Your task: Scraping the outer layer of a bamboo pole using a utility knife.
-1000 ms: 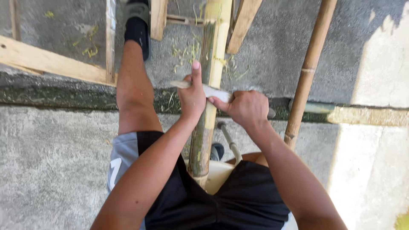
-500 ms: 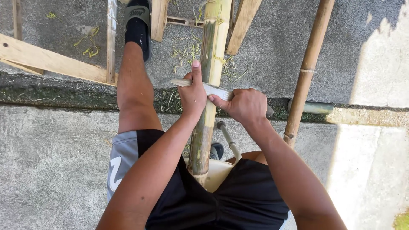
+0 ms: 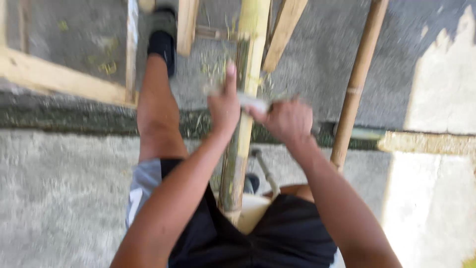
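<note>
Running away from the body between the knees, the bamboo pole (image 3: pixel 246 99) is crossed at right angles by a blade (image 3: pixel 252 101), gripped by the closed right hand (image 3: pixel 286 120) and pressed by the left hand (image 3: pixel 224 105), forefinger extended.

Both hands have slid a little up the bamboo pole (image 3: pixel 246 124): the left hand (image 3: pixel 224 106) and right hand (image 3: pixel 286 119), gripping the blade (image 3: pixel 254 101) across it, now sit slightly higher, blurred with motion.
</note>
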